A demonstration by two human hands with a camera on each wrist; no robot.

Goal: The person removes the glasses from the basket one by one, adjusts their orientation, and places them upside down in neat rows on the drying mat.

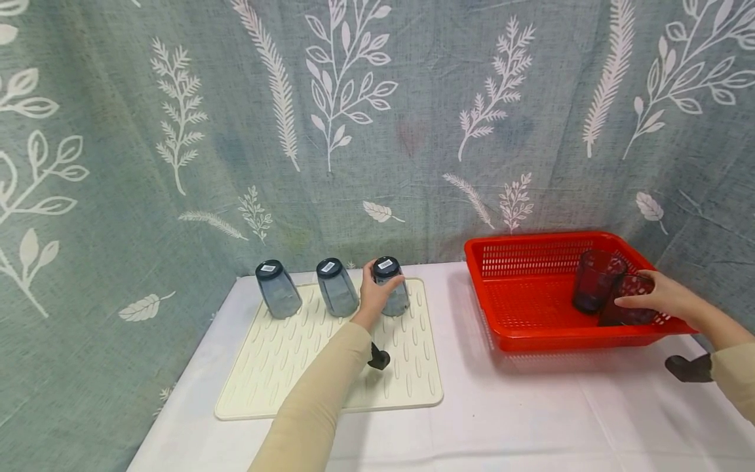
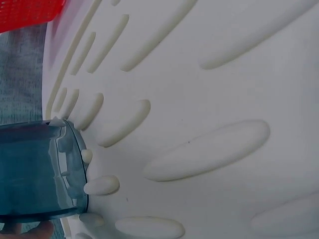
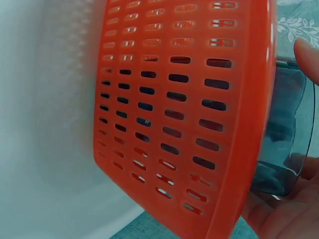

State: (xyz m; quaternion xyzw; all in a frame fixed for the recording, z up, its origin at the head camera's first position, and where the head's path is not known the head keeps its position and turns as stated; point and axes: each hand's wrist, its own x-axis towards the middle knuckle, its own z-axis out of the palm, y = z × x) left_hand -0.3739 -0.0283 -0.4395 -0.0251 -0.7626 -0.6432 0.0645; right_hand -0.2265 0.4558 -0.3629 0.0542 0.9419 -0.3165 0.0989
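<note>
My left hand [image 1: 371, 294] grips a blue-tinted drinking glass [image 1: 397, 303] that stands upside down at the back right of a cream ribbed mat [image 1: 277, 373]. In the left wrist view the rim of this glass [image 2: 37, 169] meets the mat. Over to the right, my right hand [image 1: 672, 300] holds another tinted glass [image 1: 628, 308] at the right end of a red plastic basket [image 1: 531, 342]. The right wrist view shows fingers and thumb around that glass [image 3: 284, 124], its lower part hidden by the basket wall. Beside it in the basket stands one more glass [image 1: 592, 282].
Two upside-down glasses, one at the back left [image 1: 279, 292] and one at the back middle [image 1: 338, 288], stand in line on the mat. A white cloth [image 1: 472, 419] covers the table. Behind it hangs a grey-green leaf-patterned curtain [image 1: 425, 196].
</note>
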